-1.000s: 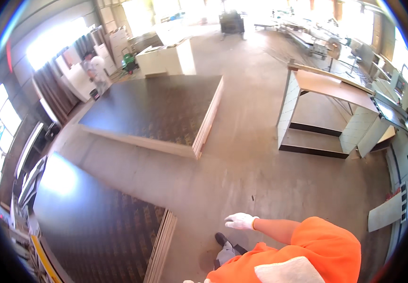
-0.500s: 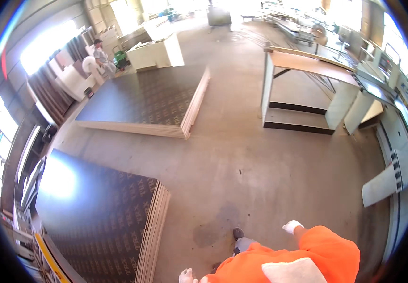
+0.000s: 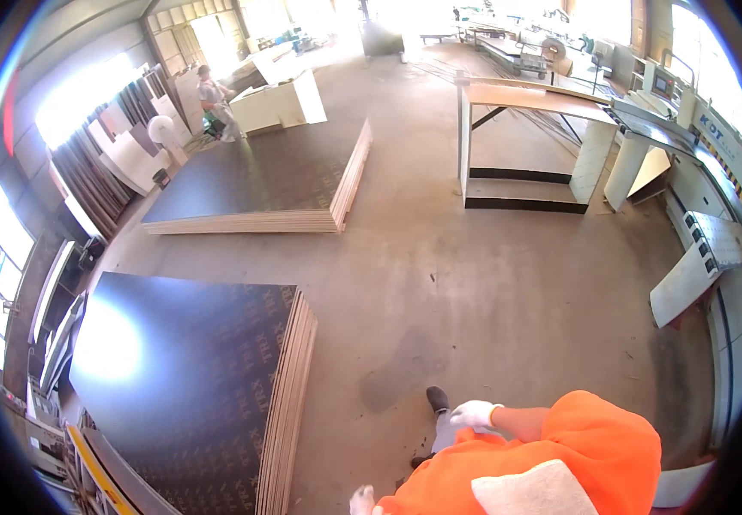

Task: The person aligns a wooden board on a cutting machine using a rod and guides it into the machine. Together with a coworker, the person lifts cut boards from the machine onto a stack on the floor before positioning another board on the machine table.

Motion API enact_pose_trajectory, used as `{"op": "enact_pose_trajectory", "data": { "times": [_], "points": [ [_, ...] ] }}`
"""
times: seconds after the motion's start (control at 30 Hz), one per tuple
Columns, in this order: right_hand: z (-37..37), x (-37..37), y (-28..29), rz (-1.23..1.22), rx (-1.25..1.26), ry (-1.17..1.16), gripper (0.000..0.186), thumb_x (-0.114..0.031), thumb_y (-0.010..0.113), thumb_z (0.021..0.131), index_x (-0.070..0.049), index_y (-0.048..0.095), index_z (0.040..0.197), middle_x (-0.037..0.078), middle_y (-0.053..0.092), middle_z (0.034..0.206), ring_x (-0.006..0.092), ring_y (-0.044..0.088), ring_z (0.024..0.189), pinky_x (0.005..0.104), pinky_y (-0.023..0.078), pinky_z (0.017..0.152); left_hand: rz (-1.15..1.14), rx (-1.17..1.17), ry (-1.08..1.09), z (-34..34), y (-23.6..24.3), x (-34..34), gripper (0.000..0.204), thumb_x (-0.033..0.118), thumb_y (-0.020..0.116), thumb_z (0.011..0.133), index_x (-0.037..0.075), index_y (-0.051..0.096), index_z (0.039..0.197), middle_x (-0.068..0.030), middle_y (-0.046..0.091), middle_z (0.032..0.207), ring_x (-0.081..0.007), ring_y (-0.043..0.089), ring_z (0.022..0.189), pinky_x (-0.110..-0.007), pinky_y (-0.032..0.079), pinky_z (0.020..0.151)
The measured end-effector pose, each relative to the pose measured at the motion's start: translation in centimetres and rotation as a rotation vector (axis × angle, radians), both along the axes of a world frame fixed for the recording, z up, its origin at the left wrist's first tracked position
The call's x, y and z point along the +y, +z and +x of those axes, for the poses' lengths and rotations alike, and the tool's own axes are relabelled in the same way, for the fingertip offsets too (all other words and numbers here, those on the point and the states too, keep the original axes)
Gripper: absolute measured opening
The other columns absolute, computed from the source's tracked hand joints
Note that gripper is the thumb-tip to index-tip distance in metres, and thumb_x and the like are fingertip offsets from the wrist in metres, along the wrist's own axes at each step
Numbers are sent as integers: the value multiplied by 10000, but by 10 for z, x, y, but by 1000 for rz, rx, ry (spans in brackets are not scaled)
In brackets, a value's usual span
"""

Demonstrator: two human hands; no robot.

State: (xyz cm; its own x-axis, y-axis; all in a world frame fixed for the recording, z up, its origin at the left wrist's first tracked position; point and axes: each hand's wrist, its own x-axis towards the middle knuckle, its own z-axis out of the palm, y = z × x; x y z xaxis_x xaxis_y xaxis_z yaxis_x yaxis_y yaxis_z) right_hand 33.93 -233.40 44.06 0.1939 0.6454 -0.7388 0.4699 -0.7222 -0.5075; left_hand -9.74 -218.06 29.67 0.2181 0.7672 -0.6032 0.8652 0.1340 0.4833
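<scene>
My right hand (image 3: 472,415), in a white glove, is in front of my orange top with its fingers loosely curved apart and nothing visible in them. My left hand (image 3: 361,500), low at the lower edge, is partly hidden; its grip is unclear. To my left lies a stack of dark, patterned panels (image 3: 186,369) with pale layered edges, the nearest large thing to both hands.
A second panel stack (image 3: 246,176) lies farther forward, with a co-worker (image 3: 215,99) beside a pale box unit (image 3: 289,103). A wooden cabinet frame (image 3: 590,159) stands at right, next to a long machine (image 3: 705,240). Boards (image 3: 130,150) lean along the left wall.
My right hand has swung leftward, in front of my body. The cabinet frame and far stack sit higher in the view. The co-worker is now beside the pale box unit.
</scene>
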Motion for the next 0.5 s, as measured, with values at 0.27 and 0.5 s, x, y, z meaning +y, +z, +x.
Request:
{"op": "enact_pose_trajectory", "data": {
  "times": [0.27, 0.5],
  "points": [
    [-49, 7, 9, -72, -46, 114, 534, -427, 538, 984, -112, 689, 1388, 175, 664, 1433, 361, 603, 1350, 451, 453, 1146, -145, 16, 26, -75, 8, -43, 563, 433, 598, 967, 33, 696, 1351, -169, 746, 1280, -368, 703, 1133, -420, 526, 1052],
    [-21, 11, 14, -160, -241, 16, 502, -361, 536, 923, -60, 741, 1269, 194, 720, 1315, 392, 668, 1237, 477, 511, 1053, -146, -32, 42, -93, 12, -34, 553, 433, 598, 967, 38, 702, 1339, -168, 749, 1273, -366, 703, 1133, -420, 527, 1051]
  ]
}}
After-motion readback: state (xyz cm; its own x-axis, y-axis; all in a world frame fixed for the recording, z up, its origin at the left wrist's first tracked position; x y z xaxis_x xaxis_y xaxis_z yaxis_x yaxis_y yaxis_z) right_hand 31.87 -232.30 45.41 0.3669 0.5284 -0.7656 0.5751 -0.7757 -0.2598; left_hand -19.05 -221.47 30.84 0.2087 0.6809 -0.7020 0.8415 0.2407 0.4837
